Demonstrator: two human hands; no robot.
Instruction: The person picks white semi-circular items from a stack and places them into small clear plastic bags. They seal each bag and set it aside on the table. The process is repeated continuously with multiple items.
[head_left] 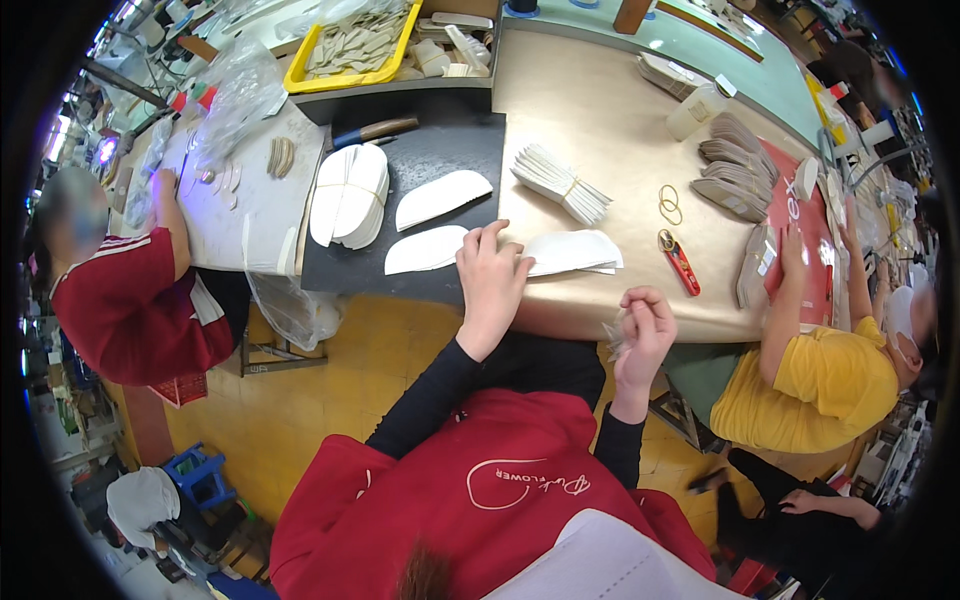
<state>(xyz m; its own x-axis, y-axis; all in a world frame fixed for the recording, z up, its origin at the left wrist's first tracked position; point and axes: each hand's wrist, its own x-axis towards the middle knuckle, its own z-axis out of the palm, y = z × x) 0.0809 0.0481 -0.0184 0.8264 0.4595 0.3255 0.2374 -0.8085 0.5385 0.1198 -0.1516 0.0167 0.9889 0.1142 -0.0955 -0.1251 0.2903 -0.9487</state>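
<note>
At frame centre, the left hand [491,275] touches white pieces [578,250], perhaps steadying them, grip unclear to me; the right hand [644,332] pinches clear plastic [615,338].

White lettering [577,485] marks a red sweatshirt [470,500] and red sheet [808,215].

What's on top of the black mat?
A banded white bundle, two white half-oval piles, a wooden-handled tool. Your left hand hides part of the black mat, lower right.
</note>
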